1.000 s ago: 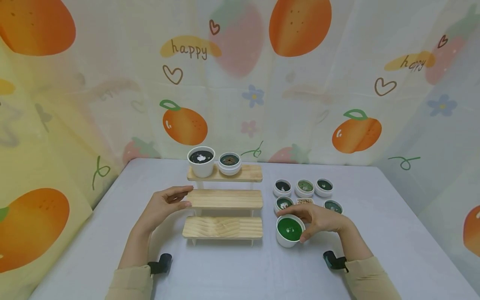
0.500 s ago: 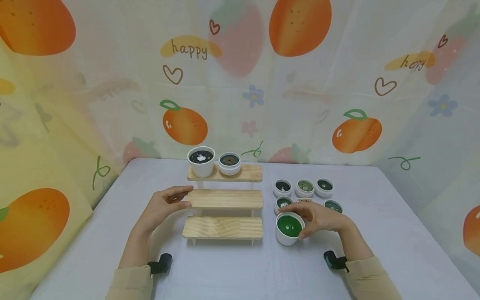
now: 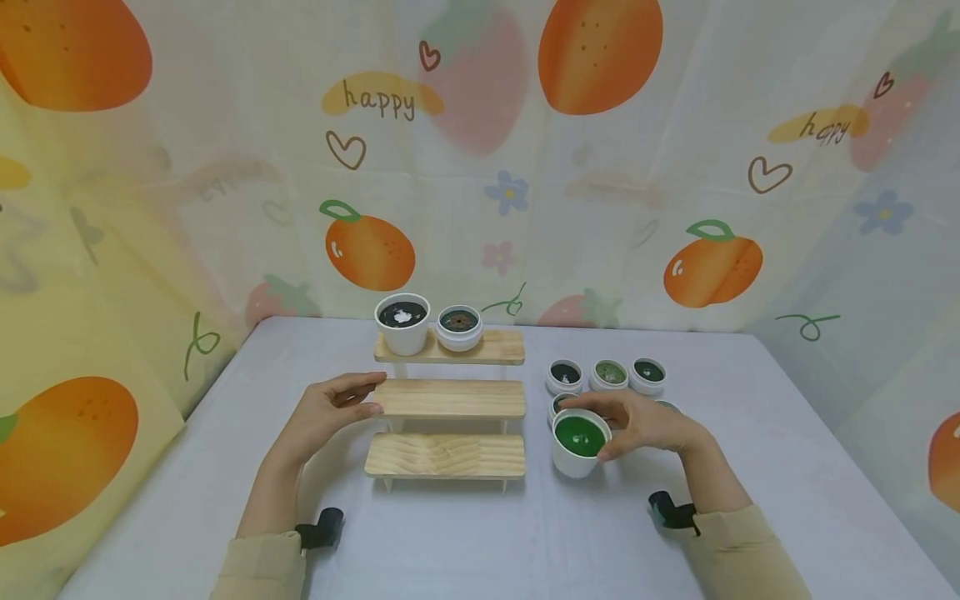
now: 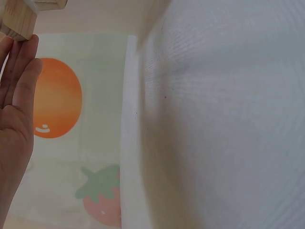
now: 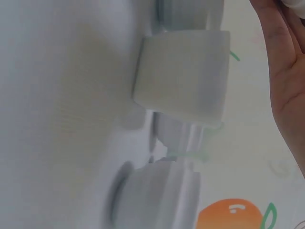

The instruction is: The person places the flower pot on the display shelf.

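My right hand (image 3: 637,423) grips a white cup of green liquid (image 3: 581,442) from its right side, thumb and fingers at the rim. In the right wrist view only the edge of this cup (image 5: 296,6) shows. My left hand (image 3: 330,410) touches the left end of the middle board of a three-tier wooden stand (image 3: 450,398), its fingers stretched out in the left wrist view against the wood (image 4: 18,21). On the top board stand a white cup with dark contents (image 3: 405,333) and a low white jar (image 3: 459,337).
Several low white jars (image 3: 610,379) with dark or green contents stand right of the stand, some hidden by the right hand. A pale tall cup (image 5: 181,76) stands near it in the right wrist view. A white cloth (image 3: 465,542) covers the table; a printed curtain (image 3: 465,208) hangs behind.
The right hand has moved the green cup slightly up and away from the camera, so it covers more of the jars behind. The left hand, the stand and its containers stay in place.
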